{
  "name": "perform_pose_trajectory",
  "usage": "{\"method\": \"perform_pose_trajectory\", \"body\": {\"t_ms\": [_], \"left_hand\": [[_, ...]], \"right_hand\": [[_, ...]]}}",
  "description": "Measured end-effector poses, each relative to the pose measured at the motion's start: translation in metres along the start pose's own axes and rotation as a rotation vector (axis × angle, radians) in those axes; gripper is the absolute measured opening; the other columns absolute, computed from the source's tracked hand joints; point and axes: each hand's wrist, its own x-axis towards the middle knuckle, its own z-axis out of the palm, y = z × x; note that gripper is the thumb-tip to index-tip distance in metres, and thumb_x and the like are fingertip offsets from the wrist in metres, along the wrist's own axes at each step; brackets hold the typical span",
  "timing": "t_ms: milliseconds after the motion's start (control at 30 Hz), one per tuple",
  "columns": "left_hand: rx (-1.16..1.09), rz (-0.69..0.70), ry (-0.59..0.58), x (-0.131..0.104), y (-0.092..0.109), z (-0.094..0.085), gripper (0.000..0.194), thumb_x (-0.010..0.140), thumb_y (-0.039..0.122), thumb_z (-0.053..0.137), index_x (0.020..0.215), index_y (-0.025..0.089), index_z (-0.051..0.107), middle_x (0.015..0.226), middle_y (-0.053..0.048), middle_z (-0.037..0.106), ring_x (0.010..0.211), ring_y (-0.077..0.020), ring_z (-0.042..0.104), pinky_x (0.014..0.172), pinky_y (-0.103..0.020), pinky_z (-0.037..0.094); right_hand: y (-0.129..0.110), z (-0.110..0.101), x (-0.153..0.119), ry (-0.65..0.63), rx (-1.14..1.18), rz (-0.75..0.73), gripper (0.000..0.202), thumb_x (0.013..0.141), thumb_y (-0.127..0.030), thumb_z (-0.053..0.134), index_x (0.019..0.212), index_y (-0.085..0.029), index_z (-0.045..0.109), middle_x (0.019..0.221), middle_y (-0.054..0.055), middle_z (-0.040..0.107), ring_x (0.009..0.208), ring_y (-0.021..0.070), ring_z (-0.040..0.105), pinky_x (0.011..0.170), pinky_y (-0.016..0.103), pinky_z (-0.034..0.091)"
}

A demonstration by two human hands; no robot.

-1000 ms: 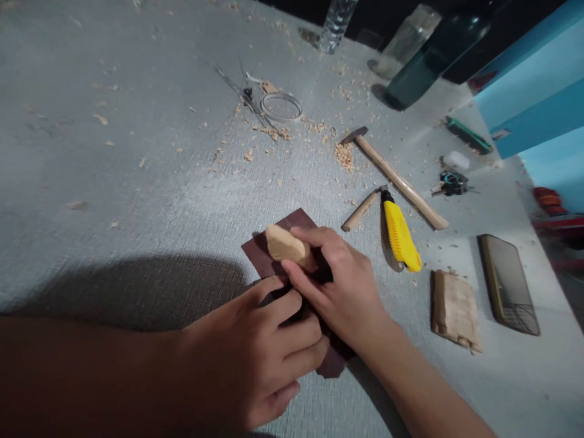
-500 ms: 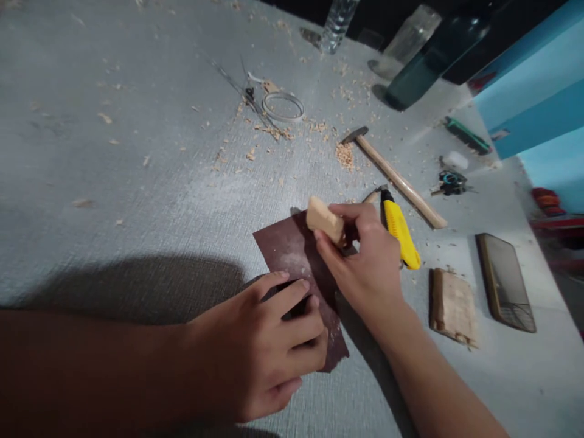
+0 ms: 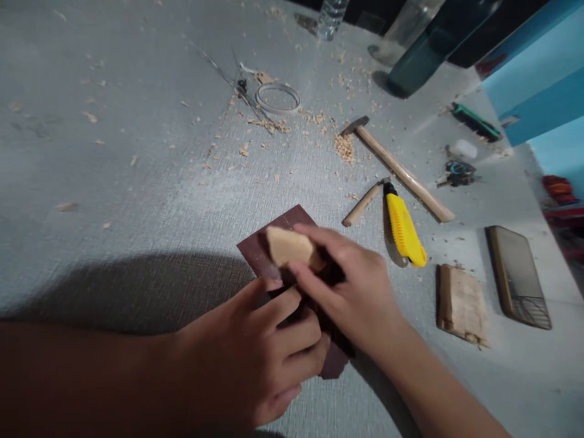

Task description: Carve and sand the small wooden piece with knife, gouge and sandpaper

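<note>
A dark reddish-brown sheet of sandpaper lies on the grey tabletop, dusted with pale powder. My left hand rests on it with fingers apart and slightly bent, their tips pressing on the sheet; it grasps nothing. Between thumb and fingers, my right hand grips a small pale wood block over the upper part of the sandpaper. The block's lower end is hidden by my fingers. Whether its underside touches the sheet I cannot tell.
Right of my hands lie a yellow-handled cutter, a short wooden stick, a hammer, a wooden block and a phone. A wire coil, wood shavings and a dark bottle are farther back.
My right hand has moved the wood block left and slightly down over the sandpaper, closer to my left hand. The short stick beside the cutter now shows more fully. The view has shifted slightly.
</note>
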Motion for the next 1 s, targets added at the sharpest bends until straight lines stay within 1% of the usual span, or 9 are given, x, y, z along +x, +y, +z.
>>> {"method": "perform_pose_trajectory", "body": {"t_ms": [100, 233, 333, 467, 600, 700, 833, 933, 1000], "left_hand": [[-0.004, -0.019, 0.0, -0.0009, 0.0012, 0.0004, 0.046, 0.099, 0.047, 0.065, 0.138, 0.023, 0.065, 0.143, -0.005, 0.065, 0.133, -0.0312, 0.052, 0.107, -0.049, 0.043], [-0.018, -0.012, -0.01, -0.0016, 0.0014, -0.0009, 0.047, 0.101, 0.047, 0.061, 0.141, 0.023, 0.063, 0.141, -0.004, 0.066, 0.129, -0.0301, 0.054, 0.107, -0.051, 0.042], [-0.001, -0.012, -0.007, -0.0011, 0.0006, -0.0012, 0.048, 0.1, 0.047, 0.063, 0.141, 0.022, 0.063, 0.144, -0.005, 0.065, 0.131, -0.0309, 0.052, 0.105, -0.05, 0.043], [-0.011, 0.004, 0.008, -0.0006, -0.0007, 0.0006, 0.047, 0.1, 0.047, 0.063, 0.14, 0.022, 0.064, 0.138, -0.006, 0.067, 0.124, -0.0293, 0.056, 0.104, -0.049, 0.044], [-0.001, 0.005, 0.039, -0.0008, -0.0014, 0.0008, 0.048, 0.097, 0.047, 0.067, 0.137, 0.021, 0.066, 0.141, -0.007, 0.065, 0.13, -0.0314, 0.053, 0.102, -0.048, 0.044], [-0.006, 0.015, 0.028, -0.0009, -0.0013, -0.0006, 0.047, 0.098, 0.047, 0.064, 0.137, 0.021, 0.066, 0.139, -0.007, 0.067, 0.126, -0.0302, 0.055, 0.105, -0.049, 0.043], [-0.003, 0.003, 0.052, -0.0014, -0.001, -0.0006, 0.044, 0.1, 0.045, 0.062, 0.138, 0.021, 0.066, 0.141, -0.006, 0.066, 0.127, -0.0297, 0.055, 0.101, -0.046, 0.044], [-0.014, 0.015, 0.056, -0.0019, -0.0015, 0.0005, 0.046, 0.1, 0.045, 0.061, 0.139, 0.02, 0.065, 0.137, -0.006, 0.068, 0.121, -0.0286, 0.058, 0.098, -0.047, 0.045], [-0.02, 0.023, 0.061, -0.002, -0.0023, 0.0003, 0.046, 0.1, 0.044, 0.062, 0.138, 0.019, 0.066, 0.137, -0.006, 0.068, 0.12, -0.0289, 0.058, 0.098, -0.047, 0.045]], "right_hand": [[0.0013, -0.0004, 0.0008, 0.119, -0.072, 0.046, 0.036, 0.097, -0.025, 0.071, 0.133, -0.027, 0.068, 0.124, 0.007, 0.08, 0.107, 0.0253, 0.079, 0.094, 0.042, 0.064], [0.0004, 0.0014, 0.0, 0.005, 0.01, -0.091, 0.037, 0.101, -0.027, 0.067, 0.138, -0.026, 0.065, 0.126, 0.006, 0.08, 0.108, 0.0223, 0.078, 0.093, 0.039, 0.064], [-0.0003, 0.0021, 0.0008, 0.094, -0.031, -0.041, 0.038, 0.101, -0.024, 0.066, 0.138, -0.024, 0.067, 0.123, 0.007, 0.081, 0.107, 0.0228, 0.078, 0.093, 0.039, 0.064], [-0.0003, 0.0002, 0.0028, -0.032, 0.057, -0.056, 0.038, 0.1, -0.027, 0.068, 0.138, -0.027, 0.068, 0.124, 0.005, 0.081, 0.105, 0.0215, 0.079, 0.09, 0.037, 0.064], [0.0017, -0.0013, 0.0036, 0.119, -0.061, 0.017, 0.038, 0.1, -0.026, 0.068, 0.138, -0.027, 0.07, 0.116, 0.007, 0.081, 0.098, 0.0221, 0.078, 0.087, 0.038, 0.063], [0.0022, -0.0004, 0.0039, -0.031, 0.045, -0.066, 0.039, 0.102, -0.028, 0.067, 0.14, -0.028, 0.068, 0.119, 0.005, 0.08, 0.101, 0.0204, 0.078, 0.089, 0.035, 0.063], [0.0004, 0.0007, 0.006, 0.102, 0.004, 0.01, 0.036, 0.099, -0.025, 0.068, 0.135, -0.026, 0.071, 0.122, 0.007, 0.081, 0.106, 0.023, 0.077, 0.092, 0.038, 0.063], [-0.0022, 0.0005, 0.0074, -0.018, 0.093, 0.0, 0.033, 0.099, -0.027, 0.069, 0.131, -0.028, 0.073, 0.122, 0.005, 0.081, 0.106, 0.0228, 0.078, 0.091, 0.038, 0.063], [-0.0026, 0.0002, 0.0078, 0.012, 0.079, -0.002, 0.034, 0.099, -0.025, 0.068, 0.133, -0.026, 0.073, 0.122, 0.006, 0.081, 0.107, 0.0226, 0.078, 0.093, 0.038, 0.063]]}}
